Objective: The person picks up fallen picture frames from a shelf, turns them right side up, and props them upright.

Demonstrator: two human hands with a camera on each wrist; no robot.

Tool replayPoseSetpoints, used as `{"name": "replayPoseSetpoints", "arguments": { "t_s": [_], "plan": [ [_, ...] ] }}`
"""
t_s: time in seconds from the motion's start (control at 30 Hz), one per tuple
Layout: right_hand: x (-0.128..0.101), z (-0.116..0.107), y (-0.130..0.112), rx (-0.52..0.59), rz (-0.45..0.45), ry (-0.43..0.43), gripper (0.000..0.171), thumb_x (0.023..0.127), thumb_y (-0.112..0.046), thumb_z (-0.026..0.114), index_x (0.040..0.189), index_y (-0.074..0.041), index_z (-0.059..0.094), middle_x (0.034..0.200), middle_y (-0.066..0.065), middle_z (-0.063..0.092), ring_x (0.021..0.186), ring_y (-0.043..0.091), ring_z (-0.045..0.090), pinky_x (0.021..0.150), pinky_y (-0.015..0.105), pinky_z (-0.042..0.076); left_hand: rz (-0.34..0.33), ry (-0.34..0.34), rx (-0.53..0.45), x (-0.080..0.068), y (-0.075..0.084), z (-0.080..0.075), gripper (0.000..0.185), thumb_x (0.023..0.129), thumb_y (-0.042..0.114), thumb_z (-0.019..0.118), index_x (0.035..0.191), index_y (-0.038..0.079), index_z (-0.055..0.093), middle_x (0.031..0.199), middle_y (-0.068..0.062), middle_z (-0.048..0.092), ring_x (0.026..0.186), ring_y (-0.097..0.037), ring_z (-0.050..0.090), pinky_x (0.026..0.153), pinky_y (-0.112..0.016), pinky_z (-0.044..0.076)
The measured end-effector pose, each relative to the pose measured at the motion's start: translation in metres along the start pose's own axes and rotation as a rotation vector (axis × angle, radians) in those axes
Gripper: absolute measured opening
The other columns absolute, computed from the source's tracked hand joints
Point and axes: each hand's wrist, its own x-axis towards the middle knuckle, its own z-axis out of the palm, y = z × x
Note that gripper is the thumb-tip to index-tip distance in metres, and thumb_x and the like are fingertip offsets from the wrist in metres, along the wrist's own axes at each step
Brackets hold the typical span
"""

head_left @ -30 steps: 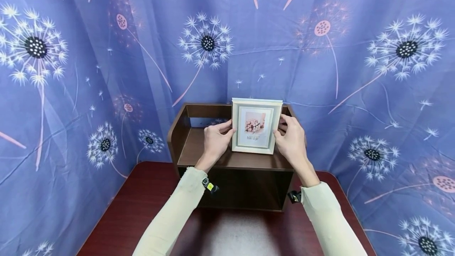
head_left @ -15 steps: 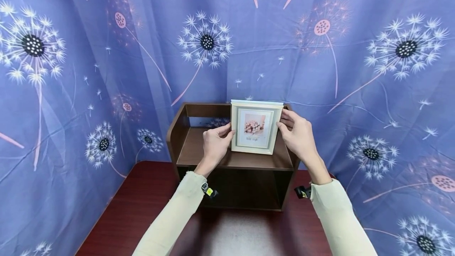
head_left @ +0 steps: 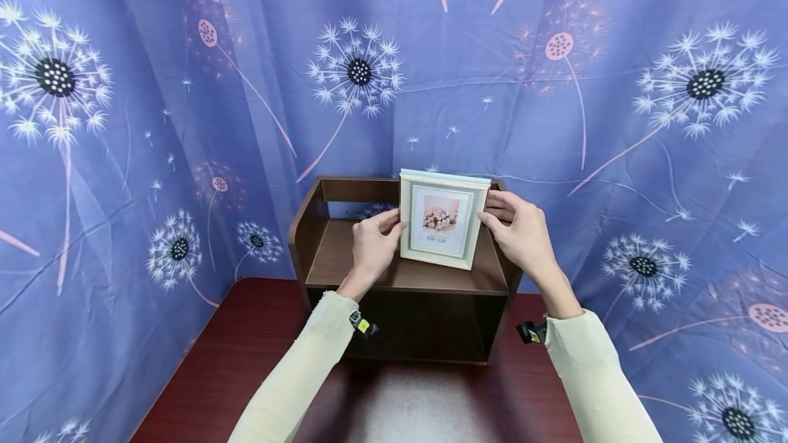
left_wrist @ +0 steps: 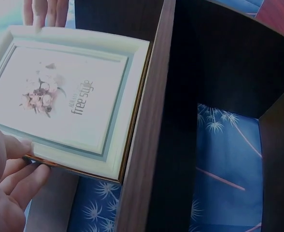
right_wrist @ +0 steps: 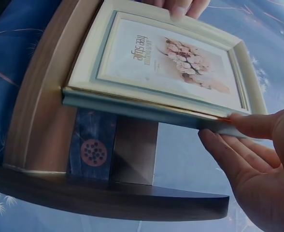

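Left hand [head_left: 373,246] and right hand [head_left: 524,232], narrowly parted between thumb and fingers, pinch the opposite side edges of a picture frame [head_left: 440,221]. Each thumb lies toward the front face; the other fingers reach behind the edges, where their tips are partly hidden. The frame stands upright between the hands; its back is out of sight, and the small lettering beside "free style" is hard to read. Just below both hands lies the upper board of a brown shelf unit [head_left: 347,258]; whether the frame's whole lower edge bears on it cannot be told. The left wrist view cuts off the left hand and shows only fingers of the right. Farther below the hands, the unit's lower compartment is dark, and a reddish table [head_left: 228,340] extends beneath the sleeves [head_left: 298,368]. Beyond the hands hangs a blue dandelion-patterned curtain [head_left: 449,39].
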Motion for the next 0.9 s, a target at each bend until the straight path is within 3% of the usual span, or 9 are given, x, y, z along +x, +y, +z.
{"name": "replayPoseSetpoints", "arguments": {
  "t_s": [0.1, 0.2, 0.43, 0.63, 0.77, 0.9],
  "plan": [
    [-0.001, -0.002, -0.001, 0.009, 0.005, -0.008, 0.043, 0.097, -0.013, 0.075, 0.138, 0.0, 0.066, 0.121, 0.022, 0.077, 0.108, 0.04, 0.077, 0.082, 0.019, 0.061, 0.002, -0.012, 0.006, 0.004, -0.003, 0.001, 0.03, 0.094, 0.012, 0.079, 0.122, 0.004, 0.079, 0.112, -0.013, 0.081, 0.102, -0.023, 0.08, 0.087, -0.039, 0.065],
    [-0.002, -0.003, -0.001, 0.033, 0.009, -0.019, 0.043, 0.096, -0.016, 0.078, 0.136, -0.001, 0.068, 0.119, 0.021, 0.078, 0.106, 0.039, 0.078, 0.073, 0.0, 0.047, -0.002, -0.023, 0.012, 0.008, -0.007, 0.003, 0.031, 0.095, 0.012, 0.078, 0.124, 0.004, 0.077, 0.113, -0.013, 0.081, 0.103, -0.022, 0.08, 0.087, -0.038, 0.065],
    [-0.005, -0.003, -0.002, 0.06, 0.002, -0.015, 0.041, 0.094, -0.02, 0.082, 0.129, -0.004, 0.071, 0.114, 0.018, 0.08, 0.101, 0.034, 0.079, 0.071, 0.006, 0.052, 0.004, -0.042, 0.013, 0.018, -0.012, 0.006, 0.031, 0.096, 0.013, 0.077, 0.126, 0.003, 0.077, 0.115, -0.012, 0.081, 0.105, -0.022, 0.08, 0.088, -0.039, 0.065],
    [-0.006, 0.002, -0.005, 0.086, -0.032, -0.027, 0.038, 0.09, -0.02, 0.086, 0.123, -0.005, 0.075, 0.107, 0.015, 0.082, 0.091, 0.012, 0.078, 0.073, 0.011, 0.056, -0.005, -0.044, 0.027, 0.024, -0.017, 0.006, 0.032, 0.096, 0.015, 0.077, 0.127, 0.006, 0.077, 0.115, -0.011, 0.081, 0.104, -0.022, 0.08, 0.087, -0.039, 0.065],
    [-0.007, 0.009, -0.01, 0.111, -0.043, -0.063, 0.035, 0.089, -0.022, 0.086, 0.12, -0.007, 0.077, 0.107, 0.013, 0.082, 0.096, 0.017, 0.078, 0.081, 0.022, 0.062, -0.043, -0.05, 0.029, 0.028, -0.019, 0.007, 0.032, 0.096, 0.016, 0.077, 0.128, 0.009, 0.077, 0.114, -0.009, 0.081, 0.105, -0.02, 0.079, 0.086, -0.04, 0.065],
    [-0.007, 0.017, -0.016, 0.149, -0.043, -0.105, 0.035, 0.091, -0.022, 0.085, 0.121, -0.007, 0.077, 0.11, 0.014, 0.081, 0.102, 0.026, 0.078, 0.085, 0.023, 0.062, -0.071, -0.075, 0.024, 0.034, -0.02, 0.008, 0.034, 0.098, 0.015, 0.075, 0.132, 0.01, 0.075, 0.117, -0.008, 0.081, 0.109, -0.018, 0.078, 0.089, -0.039, 0.064]
  ]
}}
